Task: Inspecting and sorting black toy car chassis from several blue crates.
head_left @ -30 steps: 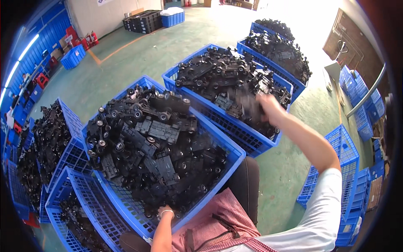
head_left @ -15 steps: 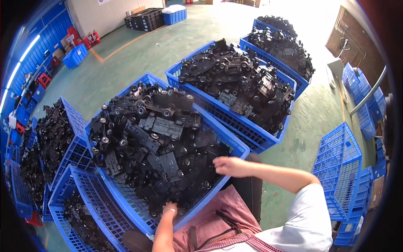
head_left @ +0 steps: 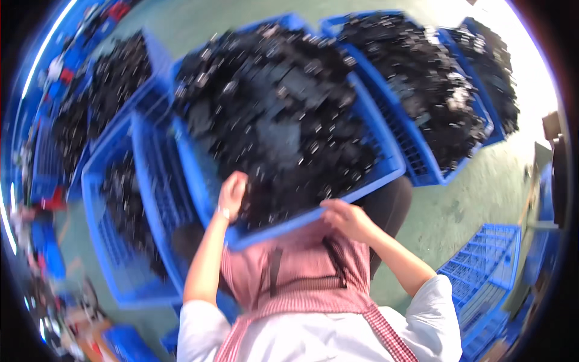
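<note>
On a green floor [head_left: 434,223], dull black parts [head_left: 280,130] flecked with shine heap a blue plastic crate [head_left: 271,231] just beyond both grips. The left hand [head_left: 232,194] curls beside the heap, the right hand [head_left: 347,218] at the crate's near edge; through the blur, I cannot tell whether either grasps anything.

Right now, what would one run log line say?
left hand: at near left corner of middle blue crate, grip unclear | right hand: at its near side, contact unclear | black parts: heaped inside
</note>
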The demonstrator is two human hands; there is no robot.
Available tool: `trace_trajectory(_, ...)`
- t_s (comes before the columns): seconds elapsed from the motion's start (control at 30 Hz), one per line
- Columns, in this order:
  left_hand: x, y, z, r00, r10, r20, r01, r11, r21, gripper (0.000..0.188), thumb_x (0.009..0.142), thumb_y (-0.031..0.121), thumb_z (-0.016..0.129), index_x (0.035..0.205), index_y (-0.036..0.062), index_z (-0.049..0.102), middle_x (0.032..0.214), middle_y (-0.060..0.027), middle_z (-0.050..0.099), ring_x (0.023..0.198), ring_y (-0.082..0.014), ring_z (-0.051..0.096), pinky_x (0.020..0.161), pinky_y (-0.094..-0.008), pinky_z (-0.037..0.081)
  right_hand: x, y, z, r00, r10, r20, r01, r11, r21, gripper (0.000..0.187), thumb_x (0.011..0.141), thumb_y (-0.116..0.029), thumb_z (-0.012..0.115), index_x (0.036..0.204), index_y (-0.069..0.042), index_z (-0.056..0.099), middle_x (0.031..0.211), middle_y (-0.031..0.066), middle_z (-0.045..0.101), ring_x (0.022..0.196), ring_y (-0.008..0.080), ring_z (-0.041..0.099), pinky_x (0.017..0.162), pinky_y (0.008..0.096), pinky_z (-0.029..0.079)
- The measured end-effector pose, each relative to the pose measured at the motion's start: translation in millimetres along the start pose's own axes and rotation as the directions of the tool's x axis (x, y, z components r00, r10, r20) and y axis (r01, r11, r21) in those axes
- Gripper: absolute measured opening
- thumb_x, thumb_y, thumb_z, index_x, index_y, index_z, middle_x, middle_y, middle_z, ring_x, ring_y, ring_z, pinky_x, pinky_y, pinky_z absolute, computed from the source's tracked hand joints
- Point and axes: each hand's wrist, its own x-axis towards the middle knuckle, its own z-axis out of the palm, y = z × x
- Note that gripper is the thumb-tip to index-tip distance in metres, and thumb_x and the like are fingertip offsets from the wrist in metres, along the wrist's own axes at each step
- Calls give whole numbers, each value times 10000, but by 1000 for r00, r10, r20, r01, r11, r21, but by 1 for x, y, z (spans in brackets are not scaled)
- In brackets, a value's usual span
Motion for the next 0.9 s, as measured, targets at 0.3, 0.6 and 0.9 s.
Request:
trace_trajectory(0.3,-52,101,17,975,-159,154,136,-119,-984,425,939,302,364,1223,12,491,1226,-132,552,1140,-281,516,1011,-433,374,4,-33,64,924,-381,34,381,924,9,628,841,-211,639,1345,10,336,1296,215,460,1140,291,521,935,350,431)
trace_trajectory(0.6,-75,128,48,999,-32,7,9,54,-998,465,976,328,382,1347,51,339,1390,-158,375,1270,-280,370,1052,-454,285,-19,-46,55,948,7,317,-286,452,845,341,932,-197,490,1223,-19,480,936,78,594,768,149,572,656,245,499)
trace_trajectory(0.9,-80,125,77,896,-89,435,400,-260,-879,592,968,442,304,1345,-15,325,1349,-217,414,1243,-368,411,1042,-495,323,-22,-8,97,652,-363,666,-743,-128,658,433,930,-414,459,1060,-13,559,869,164,602,689,245,640,446,244,517)
